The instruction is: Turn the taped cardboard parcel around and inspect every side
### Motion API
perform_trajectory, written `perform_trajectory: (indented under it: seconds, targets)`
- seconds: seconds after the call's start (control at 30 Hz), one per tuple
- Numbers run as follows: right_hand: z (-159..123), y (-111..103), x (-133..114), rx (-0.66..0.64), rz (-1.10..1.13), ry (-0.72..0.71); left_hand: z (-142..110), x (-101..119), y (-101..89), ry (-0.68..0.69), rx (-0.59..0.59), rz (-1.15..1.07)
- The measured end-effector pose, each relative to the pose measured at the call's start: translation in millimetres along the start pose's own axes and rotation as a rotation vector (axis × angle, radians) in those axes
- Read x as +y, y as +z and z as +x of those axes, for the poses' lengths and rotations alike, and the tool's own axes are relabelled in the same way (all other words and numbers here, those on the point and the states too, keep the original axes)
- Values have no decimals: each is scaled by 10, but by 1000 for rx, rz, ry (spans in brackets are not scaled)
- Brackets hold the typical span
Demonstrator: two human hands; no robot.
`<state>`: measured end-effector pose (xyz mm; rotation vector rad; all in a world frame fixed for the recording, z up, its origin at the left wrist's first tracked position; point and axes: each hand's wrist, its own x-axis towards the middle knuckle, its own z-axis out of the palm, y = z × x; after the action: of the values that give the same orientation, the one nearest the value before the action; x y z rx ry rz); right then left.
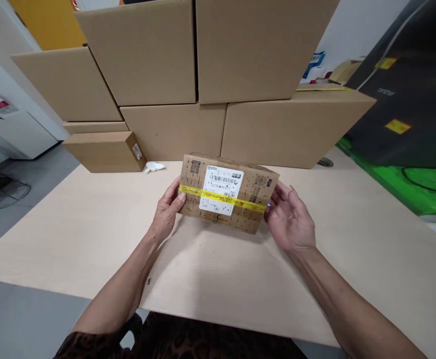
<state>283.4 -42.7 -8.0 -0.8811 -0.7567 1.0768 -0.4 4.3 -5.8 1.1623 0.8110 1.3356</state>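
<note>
A small brown cardboard box is tilted in front of me, its labelled face turned toward me. It carries a white shipping label and a strip of yellow tape running across its length. My left hand grips the left end, thumb on the front face and the other fingers partly hidden behind. At the right end, my right hand supports the box with curled fingers, its palm facing inward and its thumb off the box. Some right fingertips are hidden by the box edge.
Large cardboard boxes are stacked along the back of the pale table. A flat brown box and a crumpled white scrap lie at the back left. A dark roll sits at the back right, near a black panel.
</note>
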Motion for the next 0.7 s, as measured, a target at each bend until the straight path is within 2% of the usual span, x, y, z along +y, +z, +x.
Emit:
perform_trajectory:
  seconds: [0.2,0.27,0.37,0.5,0.6,0.7]
  targets:
    - [71,-19,-34,121,5,59,-23,84,-62,139,-102,123]
    - [74,-9,-56,124,-1,90,-25,107,-79,186,-96,174]
    - [47,14,-84,64,-9,117,-10,119,-96,204,13,159]
    - [-59,56,-60,-21,-51,148,39,100,-116,127,170,-46]
    - [-137,93,19,-129,-83,189,70,80,-103,123,183,-122]
    - [-152,101,109,-187,-88,140,68,71,-40,42,131,-156]
